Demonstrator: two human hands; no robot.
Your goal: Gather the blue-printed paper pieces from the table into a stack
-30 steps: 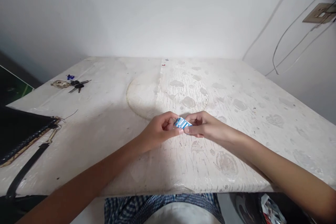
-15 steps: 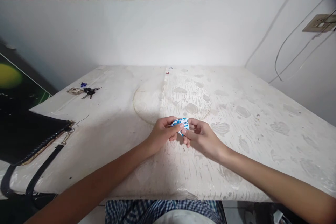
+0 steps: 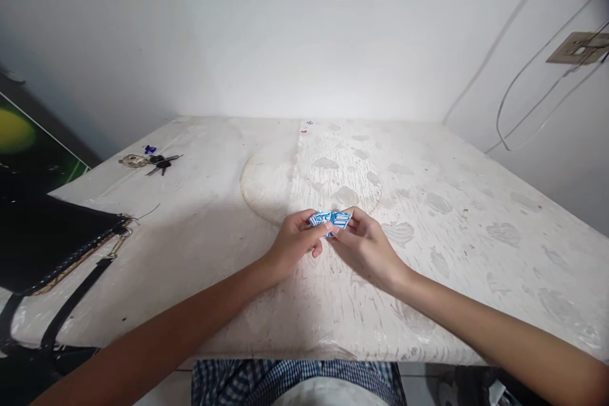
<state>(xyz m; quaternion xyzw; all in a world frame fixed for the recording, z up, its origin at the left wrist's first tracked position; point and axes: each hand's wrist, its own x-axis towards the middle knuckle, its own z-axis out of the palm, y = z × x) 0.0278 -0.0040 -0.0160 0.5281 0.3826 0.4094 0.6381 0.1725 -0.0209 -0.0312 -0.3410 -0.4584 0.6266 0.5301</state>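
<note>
A small bunch of blue-and-white cards [image 3: 339, 219] is spread like a fan between my two hands, just above the near middle of the table. My left hand [image 3: 295, 239] pinches their left side, its thumb lying across the front. On the right side, my right hand [image 3: 370, 242] grips the cards with thumb and fingers. Both hands are closed on them, and the fingers behind the cards are partly hidden. The print on the cards is too small to read.
The white plastic-covered table [image 3: 214, 254] runs to the wall. Keys [image 3: 162, 163] and a small blue object [image 3: 150, 149] lie at the left. A black bag [image 3: 57, 241] with a strap [image 3: 78, 301] rests on the left edge. Cables hang by a wall socket [image 3: 578, 48].
The cards have gone from a compact, more upright bunch to a wider fan tilted flatter. My right fingers have shifted up to the cards' right edge.
</note>
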